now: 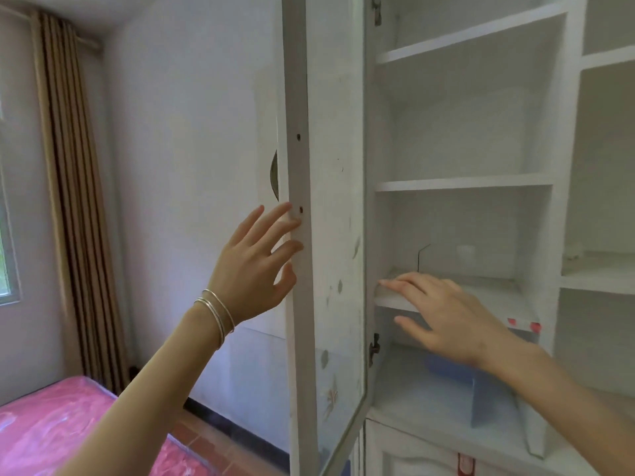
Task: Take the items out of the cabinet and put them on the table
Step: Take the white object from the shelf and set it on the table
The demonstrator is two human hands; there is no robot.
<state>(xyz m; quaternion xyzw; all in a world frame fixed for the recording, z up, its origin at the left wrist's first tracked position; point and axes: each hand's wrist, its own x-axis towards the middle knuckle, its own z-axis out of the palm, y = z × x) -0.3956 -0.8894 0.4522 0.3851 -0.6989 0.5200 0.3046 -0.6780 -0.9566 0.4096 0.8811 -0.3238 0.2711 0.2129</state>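
Observation:
A white cabinet (563, 132) stands open in front of me, its glass door (330, 235) swung out toward me. My left hand (256, 262) rests with spread fingers against the door's outer edge. My right hand (443, 314) reaches into the cabinet with fingers apart, its fingertips at the front lip of a lower shelf (498, 297), and it holds nothing. At the back of that shelf stands a small white cup (465, 252). On the compartment floor below lies a blue object (481, 389), partly hidden by my right wrist.
The upper shelves (464, 182) show nothing on them. To the right is an open side bay (601, 269). A brown curtain (68, 166) hangs at the left by a window. A pink plastic-covered surface (51, 424) lies at the lower left.

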